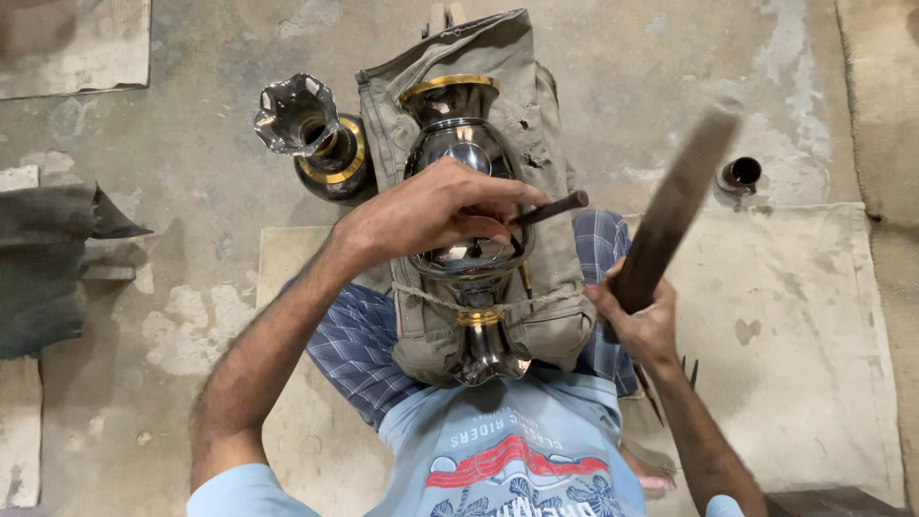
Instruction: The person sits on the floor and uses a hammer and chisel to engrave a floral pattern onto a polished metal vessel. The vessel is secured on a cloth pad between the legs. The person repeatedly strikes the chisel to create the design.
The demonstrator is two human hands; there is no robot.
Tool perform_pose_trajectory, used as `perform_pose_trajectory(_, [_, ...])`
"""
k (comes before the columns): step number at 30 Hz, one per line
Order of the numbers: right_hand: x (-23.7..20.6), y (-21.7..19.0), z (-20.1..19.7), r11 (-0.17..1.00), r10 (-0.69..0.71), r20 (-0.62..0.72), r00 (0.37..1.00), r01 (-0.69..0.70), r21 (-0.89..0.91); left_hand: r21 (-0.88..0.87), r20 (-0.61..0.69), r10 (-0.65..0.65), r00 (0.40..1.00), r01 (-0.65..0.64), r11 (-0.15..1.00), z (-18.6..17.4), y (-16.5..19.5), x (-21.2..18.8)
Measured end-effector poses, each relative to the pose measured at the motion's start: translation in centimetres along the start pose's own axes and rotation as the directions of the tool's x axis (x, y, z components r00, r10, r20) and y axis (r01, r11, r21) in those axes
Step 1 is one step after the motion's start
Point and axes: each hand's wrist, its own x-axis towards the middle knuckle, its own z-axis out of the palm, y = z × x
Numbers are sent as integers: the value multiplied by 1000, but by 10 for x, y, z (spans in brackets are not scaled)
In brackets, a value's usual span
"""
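A vase (469,220) lies on a cushion (536,124) across the lap — another vase (316,139) stands left.

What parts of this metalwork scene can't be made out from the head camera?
- Tip of the thin tool: hidden under the left hand, which also covers part of the dark vase.
- Wooden stick in the right hand: motion-blurred, surface unclear.
- Vase's side against the cloth cushion: out of sight.
- Small cup: too small for detail.

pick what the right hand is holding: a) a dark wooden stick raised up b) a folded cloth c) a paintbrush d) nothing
A: the right hand grips a dark wooden stick raised beside the vase, while the left hand steadies a thin tool on it.
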Motion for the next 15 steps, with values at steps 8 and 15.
perform_pose_trajectory(8, [12,-11,-34,900,-342,-111,933,291,-324,48,-2,115,993,-115,992,4,0,3])
perform_pose_trajectory(15, [6,1,-29,819,-481,-75,873,418,-393,102,63,66,996,-72,992,1,10,4])
